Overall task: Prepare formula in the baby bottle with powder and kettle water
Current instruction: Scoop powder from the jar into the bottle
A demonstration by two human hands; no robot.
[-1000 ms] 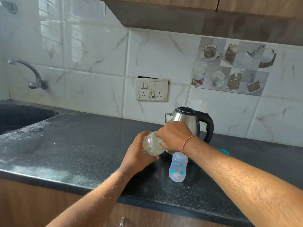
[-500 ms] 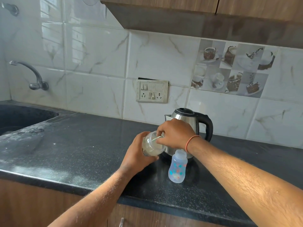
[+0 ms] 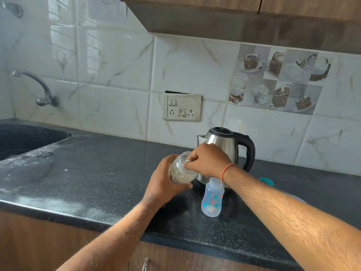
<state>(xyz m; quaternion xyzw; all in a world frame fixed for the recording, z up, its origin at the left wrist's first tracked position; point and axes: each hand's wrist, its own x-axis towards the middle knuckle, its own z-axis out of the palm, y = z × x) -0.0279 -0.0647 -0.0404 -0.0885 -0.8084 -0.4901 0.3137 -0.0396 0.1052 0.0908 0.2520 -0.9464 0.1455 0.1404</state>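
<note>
Upright, baby bottle [image 3: 212, 198] (open mouth up) beside tilted jar [image 3: 180, 169].

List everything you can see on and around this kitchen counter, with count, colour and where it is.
jar: one, clear glass with pale powder, tilted, held above the counter left of the kettle
scoop: one, white, only a bit shows at the jar's mouth
baby bottle: one, clear with blue and orange prints, open, upright in front of the kettle
kettle: one, steel with black handle, at the back wall
teal lid: one, behind the right forearm
counter: one, black speckled
sink: one, black, far left
tap: one, metal, on the wall above the sink
socket panel: one, cream, on the tiles
hands: left holds the jar; right pinches the scoop
</note>
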